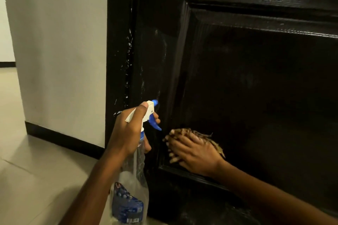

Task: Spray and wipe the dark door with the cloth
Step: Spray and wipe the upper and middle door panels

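L hand (128,129): gripping spray bottle (130,193) neck, lower left.
R hand (193,151): flat, fingers spread, pressing cloth (216,145) on door (256,78) panel, lower centre.
Tip: imo keep pressure even, work into panel corner.

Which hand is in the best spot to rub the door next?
The right hand, probably: it presses the cloth flat against the dark door at its lower panel, ready to wipe. The left hand grips the spray bottle, so it has no free fingers for rubbing.
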